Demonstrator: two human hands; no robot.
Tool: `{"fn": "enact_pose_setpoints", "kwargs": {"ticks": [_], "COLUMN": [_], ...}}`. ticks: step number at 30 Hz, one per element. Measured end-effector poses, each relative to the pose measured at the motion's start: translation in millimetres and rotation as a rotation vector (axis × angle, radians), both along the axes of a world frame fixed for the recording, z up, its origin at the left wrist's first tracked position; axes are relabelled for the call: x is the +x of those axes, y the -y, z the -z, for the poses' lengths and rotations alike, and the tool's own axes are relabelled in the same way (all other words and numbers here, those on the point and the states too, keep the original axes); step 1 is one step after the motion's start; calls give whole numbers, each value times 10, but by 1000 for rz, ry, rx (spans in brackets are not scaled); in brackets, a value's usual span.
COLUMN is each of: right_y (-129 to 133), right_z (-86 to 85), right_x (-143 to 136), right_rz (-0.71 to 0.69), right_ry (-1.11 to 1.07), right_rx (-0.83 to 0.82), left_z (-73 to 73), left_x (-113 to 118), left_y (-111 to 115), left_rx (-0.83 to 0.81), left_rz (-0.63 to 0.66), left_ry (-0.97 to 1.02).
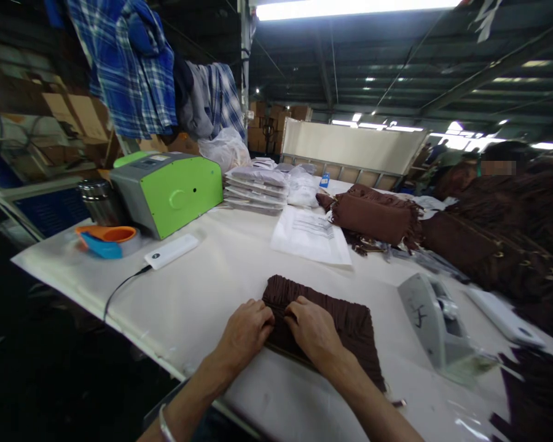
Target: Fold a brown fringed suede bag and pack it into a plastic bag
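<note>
A dark brown bag (350,319) with gathered, wrinkled sides lies flat on the white table in front of me. What looks like a zip line runs along its near edge. At its left end, my left hand (249,325) has its fingers curled and pinched on the edge. My right hand (314,330) is closed on the bag a little further right, fingertips bent down into the material. The two hands are close together but apart. My fingertips are partly hidden, so the exact part they pinch cannot be made out.
On the left stand a green and grey machine (179,190), a steel flask (102,201), a tape dispenser (108,236) and a white power bank (171,252). Beyond lie stacked packets (255,187) and a paper sheet (311,236). At right are a grey dispenser (431,319) and more brown bags (373,215).
</note>
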State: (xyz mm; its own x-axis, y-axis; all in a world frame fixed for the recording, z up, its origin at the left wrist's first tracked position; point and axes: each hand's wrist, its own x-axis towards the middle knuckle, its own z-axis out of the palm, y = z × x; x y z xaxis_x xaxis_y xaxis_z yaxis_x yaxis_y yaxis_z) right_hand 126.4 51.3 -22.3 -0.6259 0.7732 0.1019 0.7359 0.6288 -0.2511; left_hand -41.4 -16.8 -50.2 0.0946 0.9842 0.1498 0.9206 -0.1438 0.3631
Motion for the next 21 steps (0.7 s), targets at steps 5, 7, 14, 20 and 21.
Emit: {"fn": "enact_pose_setpoints", "kwargs": {"ticks": [5, 7, 14, 20, 21], "right_y": [12, 8, -5, -11, -13], "right_z": [35, 30, 50, 62, 55], "right_x": [-25, 1, -25, -54, -44], "right_rz": [-3, 9, 5, 44, 47], "right_ry": [-10, -10, 12, 24, 23], "right_rx": [19, 32, 22, 80, 90], "left_z": [42, 45, 31, 4, 1], "left_x": [6, 5, 11, 50, 62], "left_y": [-23, -8, 14, -41, -47], "left_rx": [20, 28, -7, -6, 3], "left_rz": [-13, -22, -15, -8, -20], "left_ry": [18, 37, 18, -51, -47]}}
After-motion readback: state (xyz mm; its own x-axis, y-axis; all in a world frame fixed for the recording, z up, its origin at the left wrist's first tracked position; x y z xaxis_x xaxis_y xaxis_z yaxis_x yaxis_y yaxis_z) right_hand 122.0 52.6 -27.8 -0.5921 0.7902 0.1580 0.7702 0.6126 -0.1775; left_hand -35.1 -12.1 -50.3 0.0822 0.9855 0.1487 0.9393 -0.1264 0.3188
